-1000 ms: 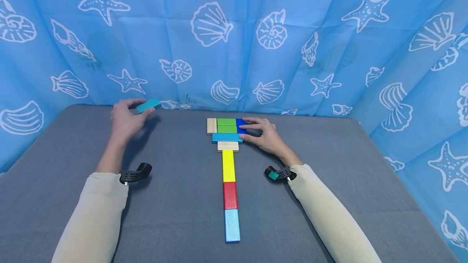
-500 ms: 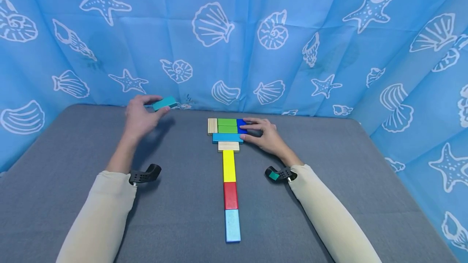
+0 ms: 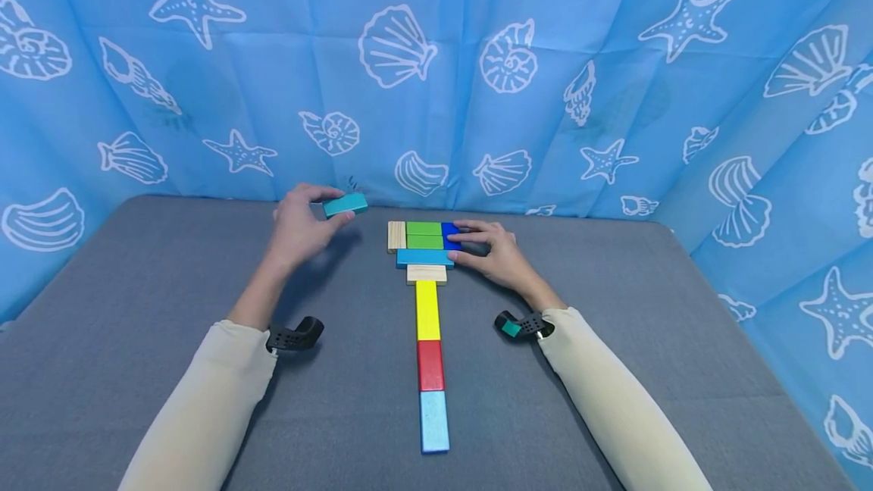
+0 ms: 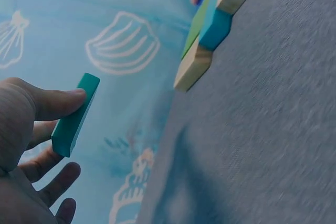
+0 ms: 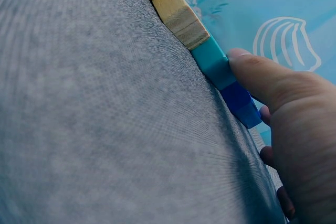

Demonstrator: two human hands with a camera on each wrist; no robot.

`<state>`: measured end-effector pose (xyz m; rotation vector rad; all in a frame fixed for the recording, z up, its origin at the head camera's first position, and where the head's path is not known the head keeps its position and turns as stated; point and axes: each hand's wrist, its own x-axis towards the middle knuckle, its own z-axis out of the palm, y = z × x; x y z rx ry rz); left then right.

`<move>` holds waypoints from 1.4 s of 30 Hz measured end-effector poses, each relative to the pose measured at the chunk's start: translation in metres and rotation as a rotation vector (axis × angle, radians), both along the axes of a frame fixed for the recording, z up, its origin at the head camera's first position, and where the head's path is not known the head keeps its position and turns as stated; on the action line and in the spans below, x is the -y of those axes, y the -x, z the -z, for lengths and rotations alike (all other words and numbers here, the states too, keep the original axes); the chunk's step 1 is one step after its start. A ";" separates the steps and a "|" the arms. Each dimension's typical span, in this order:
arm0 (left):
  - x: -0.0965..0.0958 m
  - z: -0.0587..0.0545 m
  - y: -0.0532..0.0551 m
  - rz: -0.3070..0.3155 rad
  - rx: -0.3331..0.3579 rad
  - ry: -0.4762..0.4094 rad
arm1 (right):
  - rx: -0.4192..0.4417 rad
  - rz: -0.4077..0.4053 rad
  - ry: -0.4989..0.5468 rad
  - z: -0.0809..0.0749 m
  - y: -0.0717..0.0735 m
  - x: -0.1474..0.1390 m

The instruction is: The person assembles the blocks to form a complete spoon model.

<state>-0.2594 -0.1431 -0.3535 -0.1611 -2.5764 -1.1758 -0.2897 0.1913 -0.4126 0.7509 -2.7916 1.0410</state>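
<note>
My left hand (image 3: pixel 303 227) pinches a teal wooden block (image 3: pixel 345 205) between thumb and fingers. It is held above the table, left of the laid-out blocks, and its shadow falls on the cloth below. My right hand (image 3: pixel 496 252) rests at the right end of the layout. Its fingertips touch the dark blue block (image 3: pixel 448 229), and the thumb (image 5: pixel 242 56) lies against the end of the blue crosswise block (image 3: pixel 423 257). Two green blocks (image 3: pixel 424 235) lie beside the dark blue one, with an upright-grained plain wood block (image 3: pixel 396 236) at their left.
Below the blue block come a plain wood block (image 3: pixel 426 273), then yellow (image 3: pixel 427 309), red (image 3: pixel 430 364) and light blue blocks (image 3: pixel 434 420) in a line toward me. A grey cloth-covered table (image 3: pixel 580 400) ends at a blue shell-patterned curtain (image 3: pixel 436 82).
My left hand has carried the teal block rightward and slightly lower, closer to the laid-out blocks. The right hand and the blocks on the table stay as they were.
</note>
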 end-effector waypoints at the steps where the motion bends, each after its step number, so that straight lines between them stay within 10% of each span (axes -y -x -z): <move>1: -0.003 0.000 0.000 0.005 0.004 0.004 | 0.000 0.001 -0.001 0.000 0.000 0.000; 20: -0.045 0.006 -0.003 0.132 0.058 0.015 | -0.006 0.001 -0.001 0.001 0.002 0.000; 42: -0.090 0.009 0.042 0.160 0.210 0.012 | -0.016 -0.017 0.007 0.001 0.000 -0.001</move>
